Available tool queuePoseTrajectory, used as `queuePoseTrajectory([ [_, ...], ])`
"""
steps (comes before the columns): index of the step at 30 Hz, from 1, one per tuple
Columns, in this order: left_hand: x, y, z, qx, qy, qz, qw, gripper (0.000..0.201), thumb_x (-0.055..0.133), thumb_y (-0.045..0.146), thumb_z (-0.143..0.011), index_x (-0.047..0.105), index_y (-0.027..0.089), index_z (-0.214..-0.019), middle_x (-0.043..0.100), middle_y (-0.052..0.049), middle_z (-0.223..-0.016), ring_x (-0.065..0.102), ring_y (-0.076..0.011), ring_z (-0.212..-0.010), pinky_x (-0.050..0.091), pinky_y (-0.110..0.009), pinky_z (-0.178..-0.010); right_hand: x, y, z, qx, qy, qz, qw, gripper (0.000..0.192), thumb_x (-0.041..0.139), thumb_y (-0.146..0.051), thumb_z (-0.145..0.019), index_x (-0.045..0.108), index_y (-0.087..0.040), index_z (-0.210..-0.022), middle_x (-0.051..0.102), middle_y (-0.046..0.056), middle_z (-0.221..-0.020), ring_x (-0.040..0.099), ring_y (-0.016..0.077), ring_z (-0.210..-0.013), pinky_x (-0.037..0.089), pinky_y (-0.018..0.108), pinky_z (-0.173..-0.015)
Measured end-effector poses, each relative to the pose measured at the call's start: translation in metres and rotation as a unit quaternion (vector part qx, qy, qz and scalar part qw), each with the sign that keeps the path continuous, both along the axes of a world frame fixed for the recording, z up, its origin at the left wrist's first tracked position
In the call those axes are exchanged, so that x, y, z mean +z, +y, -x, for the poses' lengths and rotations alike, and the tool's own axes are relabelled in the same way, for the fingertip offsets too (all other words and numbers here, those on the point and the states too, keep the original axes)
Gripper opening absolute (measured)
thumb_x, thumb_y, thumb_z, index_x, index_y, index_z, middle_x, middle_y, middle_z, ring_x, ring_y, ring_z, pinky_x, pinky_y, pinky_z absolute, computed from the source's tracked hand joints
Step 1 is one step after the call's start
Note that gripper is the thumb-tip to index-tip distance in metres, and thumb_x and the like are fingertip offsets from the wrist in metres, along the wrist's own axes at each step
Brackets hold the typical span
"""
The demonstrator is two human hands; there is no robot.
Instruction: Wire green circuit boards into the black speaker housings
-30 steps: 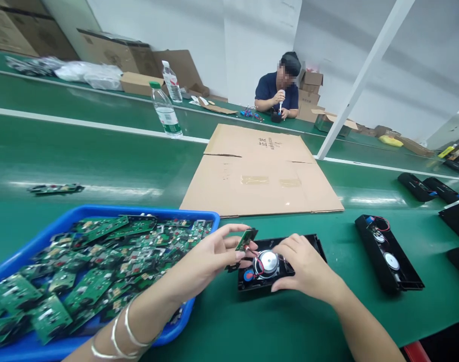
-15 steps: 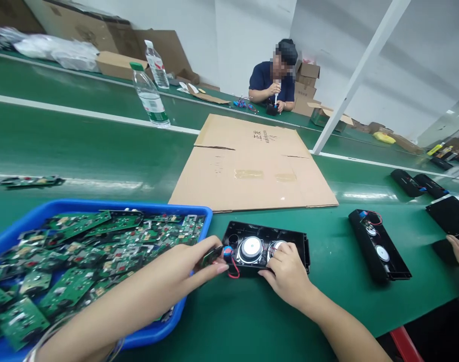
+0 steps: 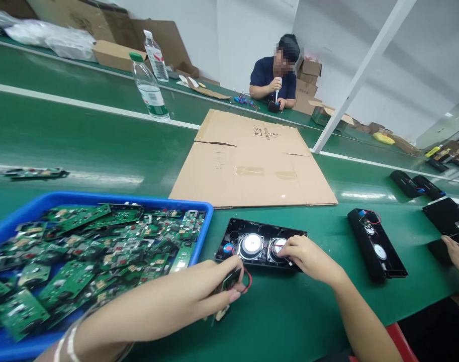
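A black speaker housing (image 3: 233, 235) with two round silver speakers lies on the green belt in front of me. My right hand (image 3: 306, 256) rests on its right end, fingertips over the right speaker. My left hand (image 3: 210, 286) pinches a small circuit board (image 3: 229, 281) just in front of the housing's left end; a red wire loops from the board toward the housing. To the left stands a blue tray (image 3: 204, 211) heaped with several green circuit boards.
A flat cardboard sheet (image 3: 252, 161) lies behind the housing. More black housings (image 3: 376, 244) sit to the right, where another person's hand (image 3: 457, 251) reaches in. A water bottle (image 3: 148, 88) stands at the back left. A seated person (image 3: 276, 75) works across the line.
The housing has shifted left and away from me. My left hand has come down and toward me with the small board, from above the housing to in front of its left end.
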State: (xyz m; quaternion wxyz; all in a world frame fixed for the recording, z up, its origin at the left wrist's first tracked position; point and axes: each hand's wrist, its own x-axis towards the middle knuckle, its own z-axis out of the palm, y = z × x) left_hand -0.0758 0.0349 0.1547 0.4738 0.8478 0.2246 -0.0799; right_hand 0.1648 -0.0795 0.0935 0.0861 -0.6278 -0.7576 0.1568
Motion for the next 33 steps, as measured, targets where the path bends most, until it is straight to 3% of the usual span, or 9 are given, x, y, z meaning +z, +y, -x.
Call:
queuePoseTrajectory([
  [2, -0.002, -0.001, -0.009, -0.037, 0.013, 0.067, 0.997, 0.022, 0.037, 0.037, -0.083, 0.051, 0.022, -0.093, 0.062, 0.001, -0.073, 0.058, -0.0152, -0.067, 0.043, -0.022, -0.061, 0.001, 0.002, 0.0, 0.016, 0.015, 0.007, 1.0, 0.026, 0.05, -0.003, -0.08, 0.064, -0.022, -0.093, 0.06, 0.003, -0.088, 0.05, 0.0162, -0.082, 0.038, 0.028, -0.071],
  [4, -0.011, -0.001, -0.017, -0.031, 0.007, 0.093, 0.995, 0.023, 0.039, 0.035, -0.082, 0.047, 0.022, -0.098, 0.061, 0.0, -0.081, 0.057, -0.0165, -0.075, 0.042, -0.024, -0.067, 0.0, 0.004, 0.002, 0.012, 0.043, -0.007, 0.999, 0.021, 0.053, -0.006, -0.08, 0.066, -0.021, -0.086, 0.061, 0.003, -0.085, 0.051, 0.0162, -0.081, 0.039, 0.029, -0.071],
  [7, -0.028, -0.001, -0.024, 0.018, -0.019, 0.03, 0.999, 0.025, 0.042, 0.035, -0.078, 0.047, 0.022, -0.099, 0.059, -0.001, -0.082, 0.055, -0.0188, -0.075, 0.041, -0.027, -0.067, -0.002, 0.011, 0.011, -0.057, 0.143, -0.059, 0.986, 0.018, 0.053, -0.008, -0.081, 0.067, -0.02, -0.081, 0.063, 0.003, -0.085, 0.054, 0.0152, -0.081, 0.04, 0.028, -0.074],
  [10, -0.042, -0.003, -0.029, 0.1, -0.054, -0.033, 0.993, 0.026, 0.037, 0.036, -0.08, 0.046, 0.022, -0.1, 0.057, 0.0, -0.072, 0.056, -0.0201, -0.067, 0.04, -0.027, -0.061, -0.005, 0.02, 0.023, -0.175, 0.262, -0.079, 0.946, 0.015, 0.056, -0.008, -0.078, 0.066, -0.02, -0.077, 0.065, 0.001, -0.079, 0.056, 0.0143, -0.079, 0.042, 0.027, -0.074],
  [12, -0.049, -0.005, -0.033, 0.155, -0.069, -0.048, 0.984, 0.024, 0.034, 0.034, -0.081, 0.045, 0.021, -0.097, 0.056, 0.001, -0.064, 0.056, -0.0202, -0.06, 0.038, -0.026, -0.055, -0.007, 0.025, 0.031, -0.243, 0.316, -0.071, 0.914, 0.012, 0.058, -0.009, -0.075, 0.063, -0.02, -0.079, 0.064, 0.0, -0.075, 0.058, 0.0141, -0.074, 0.044, 0.026, -0.069],
  [14, -0.053, -0.005, -0.036, 0.191, -0.089, -0.04, 0.977, 0.021, 0.033, 0.034, -0.082, 0.044, 0.021, -0.094, 0.057, 0.0, -0.062, 0.058, -0.0206, -0.056, 0.038, -0.025, -0.05, -0.008, 0.029, 0.039, -0.273, 0.325, -0.083, 0.902, 0.01, 0.059, -0.011, -0.074, 0.06, -0.019, -0.079, 0.062, 0.0, -0.074, 0.057, 0.014, -0.071, 0.043, 0.027, -0.067],
  [21, -0.065, -0.004, -0.039, 0.244, -0.146, -0.048, 0.957, 0.023, 0.035, 0.036, -0.082, 0.044, 0.02, -0.095, 0.061, -0.002, -0.059, 0.064, -0.0238, -0.058, 0.043, -0.028, -0.049, -0.011, 0.033, 0.056, -0.176, 0.184, -0.185, 0.949, 0.011, 0.056, -0.008, -0.075, 0.055, -0.02, -0.072, 0.06, -0.001, -0.074, 0.052, 0.0143, -0.074, 0.037, 0.03, -0.074],
  [33, -0.067, -0.004, -0.041, 0.243, -0.145, -0.047, 0.958, 0.027, 0.029, 0.037, -0.082, 0.041, 0.018, -0.098, 0.062, -0.005, -0.064, 0.063, -0.0243, -0.059, 0.045, -0.031, -0.051, -0.029, 0.037, 0.059, -0.101, -0.017, -0.287, 0.953, 0.018, 0.043, -0.016, -0.085, 0.051, -0.016, -0.069, 0.054, -0.001, -0.062, 0.042, 0.0123, -0.061, 0.028, 0.028, -0.064],
])
